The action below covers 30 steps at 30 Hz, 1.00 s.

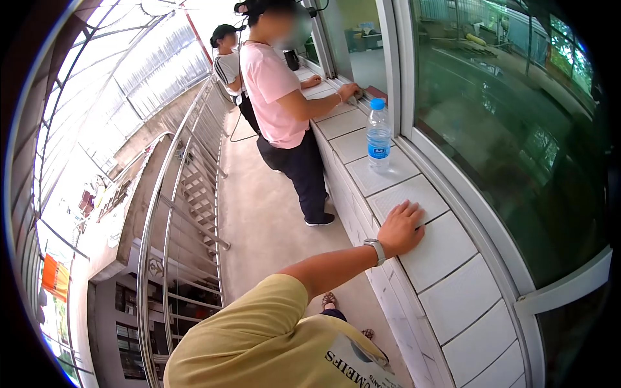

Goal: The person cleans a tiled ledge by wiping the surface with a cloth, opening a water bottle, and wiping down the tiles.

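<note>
Water bottle (378, 139), one: blue-capped, upright on the tiled ledge (446, 249), long axis vertical, between walkway-side and window-side edges. Left hand (401, 228), one: by the walkway-side edge, palm down, fingers slightly spread, gripping nothing; bottle stands apart, beyond its fingertips. Right hand: out of view.

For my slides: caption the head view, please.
Left hand on a tiled ledge, blue-capped bottle standing farther along.
</note>
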Available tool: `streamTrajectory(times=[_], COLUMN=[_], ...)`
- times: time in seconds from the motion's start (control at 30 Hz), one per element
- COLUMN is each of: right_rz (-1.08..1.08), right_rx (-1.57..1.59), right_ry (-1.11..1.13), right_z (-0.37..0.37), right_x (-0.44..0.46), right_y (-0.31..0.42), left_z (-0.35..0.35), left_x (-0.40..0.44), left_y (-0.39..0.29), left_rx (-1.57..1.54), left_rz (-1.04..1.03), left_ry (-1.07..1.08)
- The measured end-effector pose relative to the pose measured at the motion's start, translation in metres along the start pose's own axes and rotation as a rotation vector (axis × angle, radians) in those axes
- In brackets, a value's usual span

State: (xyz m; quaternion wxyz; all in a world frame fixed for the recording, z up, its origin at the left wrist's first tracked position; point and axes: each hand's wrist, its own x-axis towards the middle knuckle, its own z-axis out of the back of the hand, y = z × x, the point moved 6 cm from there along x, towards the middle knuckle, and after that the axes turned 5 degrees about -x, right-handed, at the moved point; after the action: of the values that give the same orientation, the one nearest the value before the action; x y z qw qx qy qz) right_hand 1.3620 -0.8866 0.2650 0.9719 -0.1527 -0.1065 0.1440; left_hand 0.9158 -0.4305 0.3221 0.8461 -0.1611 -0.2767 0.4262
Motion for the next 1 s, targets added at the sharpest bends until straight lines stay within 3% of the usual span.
streamTrajectory(times=[1.0], right_rz=[-0.024], right_rx=[0.017], right_ry=[0.039], right_z=[-0.013], right_x=[-0.013], right_y=[-0.019], left_z=[0.005], left_x=[0.000], left_y=[-0.006], left_rx=[0.030], left_rz=[-0.030], left_ry=[-0.043])
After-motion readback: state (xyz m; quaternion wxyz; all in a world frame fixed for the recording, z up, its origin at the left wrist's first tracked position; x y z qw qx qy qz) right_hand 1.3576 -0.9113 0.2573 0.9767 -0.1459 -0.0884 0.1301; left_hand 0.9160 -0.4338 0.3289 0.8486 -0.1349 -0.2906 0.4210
